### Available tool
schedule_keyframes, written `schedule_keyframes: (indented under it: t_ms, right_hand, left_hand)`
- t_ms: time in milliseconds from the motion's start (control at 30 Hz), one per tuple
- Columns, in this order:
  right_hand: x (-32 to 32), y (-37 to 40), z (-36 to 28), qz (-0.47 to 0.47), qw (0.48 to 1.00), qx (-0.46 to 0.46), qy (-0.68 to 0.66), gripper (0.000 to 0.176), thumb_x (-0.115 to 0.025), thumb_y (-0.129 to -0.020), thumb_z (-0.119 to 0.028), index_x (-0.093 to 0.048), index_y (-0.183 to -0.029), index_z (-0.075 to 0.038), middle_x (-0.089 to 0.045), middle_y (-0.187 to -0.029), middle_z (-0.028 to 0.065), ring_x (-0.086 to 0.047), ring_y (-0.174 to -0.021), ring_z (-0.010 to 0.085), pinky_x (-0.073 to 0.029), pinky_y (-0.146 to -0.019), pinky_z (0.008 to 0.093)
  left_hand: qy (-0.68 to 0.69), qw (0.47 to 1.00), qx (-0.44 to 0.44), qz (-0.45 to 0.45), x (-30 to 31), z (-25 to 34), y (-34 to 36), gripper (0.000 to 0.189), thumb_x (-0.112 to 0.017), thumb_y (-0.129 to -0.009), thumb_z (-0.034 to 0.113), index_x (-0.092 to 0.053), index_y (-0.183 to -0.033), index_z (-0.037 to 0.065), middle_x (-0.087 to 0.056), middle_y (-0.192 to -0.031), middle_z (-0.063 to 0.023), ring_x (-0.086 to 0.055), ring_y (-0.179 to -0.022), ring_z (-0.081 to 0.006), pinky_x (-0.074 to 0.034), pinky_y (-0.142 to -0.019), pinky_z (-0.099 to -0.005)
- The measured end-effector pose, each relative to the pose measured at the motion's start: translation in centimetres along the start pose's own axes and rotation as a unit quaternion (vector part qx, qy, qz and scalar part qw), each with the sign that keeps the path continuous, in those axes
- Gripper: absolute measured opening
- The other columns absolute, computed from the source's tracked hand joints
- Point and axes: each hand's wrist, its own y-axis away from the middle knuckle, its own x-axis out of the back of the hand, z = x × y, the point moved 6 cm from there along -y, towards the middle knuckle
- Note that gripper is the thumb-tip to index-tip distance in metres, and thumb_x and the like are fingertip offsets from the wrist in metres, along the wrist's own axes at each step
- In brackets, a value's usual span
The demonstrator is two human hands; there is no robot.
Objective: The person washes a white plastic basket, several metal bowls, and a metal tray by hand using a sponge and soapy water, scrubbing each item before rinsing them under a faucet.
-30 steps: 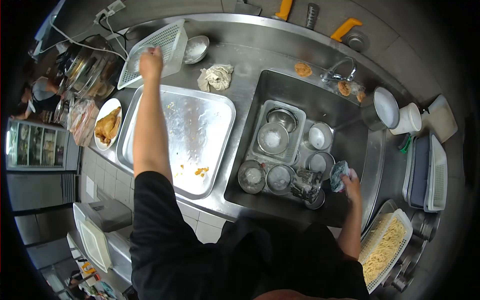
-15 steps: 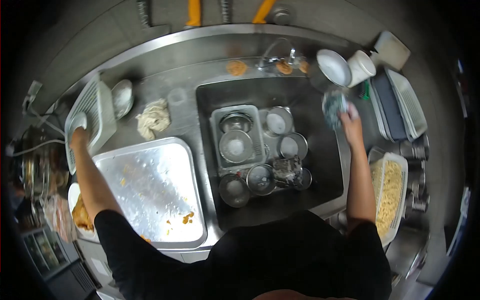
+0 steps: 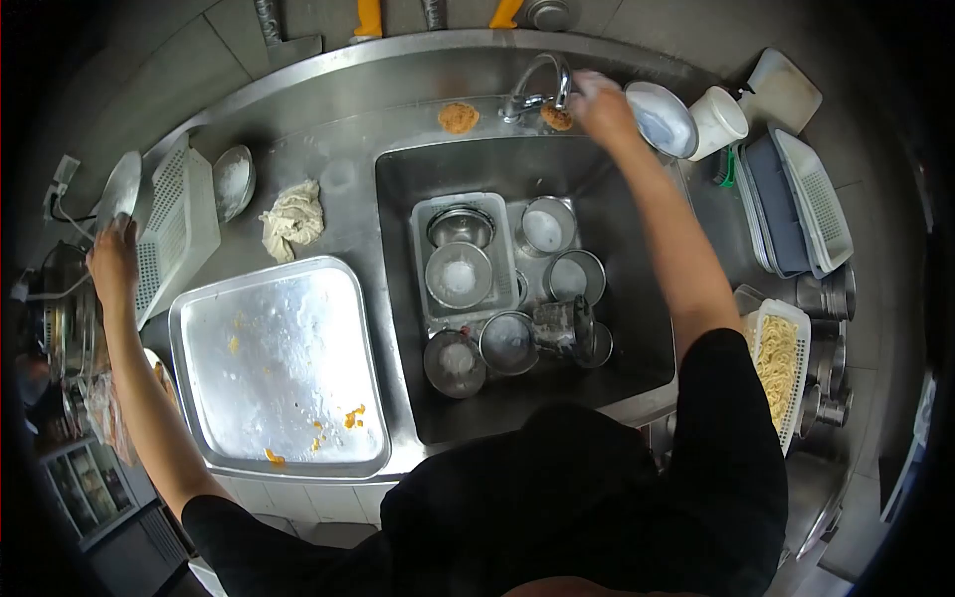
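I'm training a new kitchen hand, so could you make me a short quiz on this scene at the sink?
1. True or false: the left hand is empty.
2. Which is beside the faucet? (a) the left hand, (b) the right hand, (c) neither hand.
3. Fill in: a crumpled ____ lies on the counter, between the sink and the perforated basket near the left hand.

Key:
1. False; it holds a round metal dish.
2. (b)
3. cloth
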Motion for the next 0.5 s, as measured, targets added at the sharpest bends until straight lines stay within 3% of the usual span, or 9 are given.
schedule_keyframes:
  t_ms: [67, 167, 200, 333, 433, 500]
  right_hand:
    - [0.1, 0.8, -5.1, -0.150, 0.986, -0.067, 0.017, 0.043, -0.051, -0.084, -0.027, -0.050, -0.122, -0.007, -0.050, -0.125, 0.0111, -0.047, -0.115, 0.0286, -0.039, -0.093, 0.0399]
    - [-4.8, 3.4, -4.9, -0.094, 0.992, -0.087, 0.012, 0.047, -0.051, -0.084, -0.026, -0.046, -0.127, -0.007, -0.044, -0.132, 0.0104, -0.045, -0.118, 0.0285, -0.038, -0.095, 0.0410]
    - [-5.8, 4.4, -4.5, -0.076, 0.992, -0.096, -0.011, 0.050, -0.050, -0.084, -0.025, -0.043, -0.130, -0.007, -0.038, -0.137, 0.0099, -0.044, -0.119, 0.0285, -0.036, -0.096, 0.0429]
    - [-5.8, 6.8, -4.1, -0.119, 0.989, -0.090, 0.021, 0.051, -0.050, -0.085, -0.026, -0.042, -0.131, -0.008, -0.037, -0.139, 0.0097, -0.043, -0.120, 0.0283, -0.035, -0.097, 0.0430]
    - [-6.7, 8.2, -3.6, -0.043, 0.996, -0.063, 0.051, 0.047, -0.050, -0.086, -0.030, -0.046, -0.127, -0.007, -0.044, -0.132, 0.0115, -0.048, -0.113, 0.0305, -0.037, -0.096, 0.0423]
    - [-8.2, 9.8, -2.7, -0.114, 0.954, -0.207, -0.186, 0.046, -0.050, -0.087, -0.036, -0.049, -0.121, -0.005, -0.053, -0.118, 0.0150, -0.055, -0.102, 0.0313, -0.046, -0.085, 0.0441]
  left_hand:
    - [0.046, 0.997, -0.048, 0.031, 3.1, 3.5, 0.7, 0.020, -0.047, -0.090, 0.025, -0.058, -0.098, 0.010, -0.061, -0.093, -0.0096, -0.057, -0.094, -0.0288, -0.039, -0.083, -0.0450]
    - [0.167, 0.962, -0.179, 0.121, 9.9, 11.7, 3.6, 0.012, -0.053, -0.086, 0.016, -0.058, -0.089, 0.006, -0.060, -0.089, -0.0104, -0.057, -0.087, -0.0298, -0.041, -0.077, -0.0428]
    - [0.187, 0.956, -0.202, 0.102, 10.6, 14.2, 4.4, 0.010, -0.055, -0.084, 0.016, -0.059, -0.087, 0.007, -0.060, -0.088, -0.0102, -0.056, -0.086, -0.0295, -0.040, -0.077, -0.0417]
    - [0.286, 0.908, -0.289, 0.101, 11.8, 25.6, 8.0, 0.011, -0.057, -0.074, 0.007, -0.059, -0.085, 0.009, -0.059, -0.085, -0.0099, -0.055, -0.085, -0.0284, -0.038, -0.081, -0.0411]
    - [0.380, 0.853, -0.344, 0.097, 10.4, 33.8, 10.5, 0.021, -0.053, -0.069, 0.006, -0.062, -0.087, 0.010, -0.060, -0.087, -0.0065, -0.055, -0.091, -0.0240, -0.037, -0.085, -0.0408]
    - [0.384, 0.836, -0.386, 0.065, 8.9, 38.9, 11.9, 0.022, -0.053, -0.070, 0.008, -0.063, -0.089, 0.011, -0.059, -0.088, -0.0032, -0.054, -0.092, -0.0208, -0.036, -0.085, -0.0389]
